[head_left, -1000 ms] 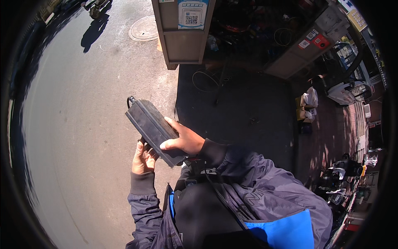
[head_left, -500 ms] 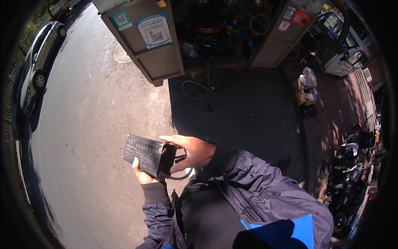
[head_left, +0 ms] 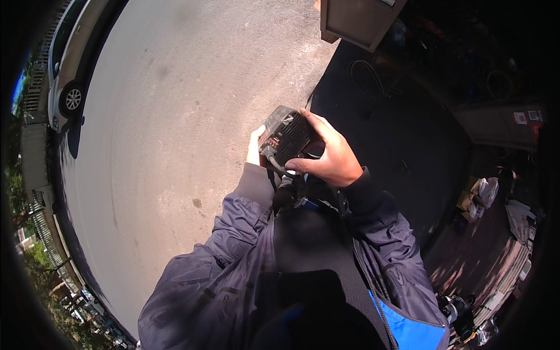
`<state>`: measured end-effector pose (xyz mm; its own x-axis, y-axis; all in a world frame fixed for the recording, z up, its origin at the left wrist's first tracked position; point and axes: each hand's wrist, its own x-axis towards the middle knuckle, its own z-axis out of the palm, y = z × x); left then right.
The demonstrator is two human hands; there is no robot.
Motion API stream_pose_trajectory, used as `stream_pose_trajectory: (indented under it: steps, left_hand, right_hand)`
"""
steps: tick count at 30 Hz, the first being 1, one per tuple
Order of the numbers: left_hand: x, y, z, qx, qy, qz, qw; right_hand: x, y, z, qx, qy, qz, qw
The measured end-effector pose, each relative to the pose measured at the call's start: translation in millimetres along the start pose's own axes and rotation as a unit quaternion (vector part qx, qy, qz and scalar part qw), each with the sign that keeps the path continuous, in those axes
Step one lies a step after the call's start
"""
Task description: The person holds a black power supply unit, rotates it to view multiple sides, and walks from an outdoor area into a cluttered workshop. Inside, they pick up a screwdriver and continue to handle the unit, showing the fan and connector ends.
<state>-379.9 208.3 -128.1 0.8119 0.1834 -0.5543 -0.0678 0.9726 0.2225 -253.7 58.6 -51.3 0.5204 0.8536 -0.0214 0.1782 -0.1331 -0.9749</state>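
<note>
Two hands keep the black box (head_left: 296, 135) raised before the body in the head view: the left hand (head_left: 255, 147) cups its left side, fingers mostly hidden, while the right hand (head_left: 335, 155) spans its right side, thumb and forefinger wide apart, seemingly to steady the slotted end toward the wearer. A cable (head_left: 274, 162) leaves that end close by the right thumb, crowding the grip a little. Well apart are a car (head_left: 80, 52), a cabinet (head_left: 356, 20) and a bag (head_left: 485, 189).
</note>
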Motion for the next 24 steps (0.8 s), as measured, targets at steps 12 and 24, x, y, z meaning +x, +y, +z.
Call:
stream_pose_trajectory:
  steps: [12, 24]
  left_hand:
    - [-24.5, 15.9, -46.3, -0.113, -0.007, 0.024, 0.993]
    - [-46.9, 40.9, -74.6, -0.121, 0.038, 0.074, 0.989]
  right_hand:
    - [35.5, 18.6, 47.9, 0.111, -0.126, 0.068, 0.984]
    - [51.7, 2.7, 95.3, 0.193, -0.155, 0.126, 0.961]
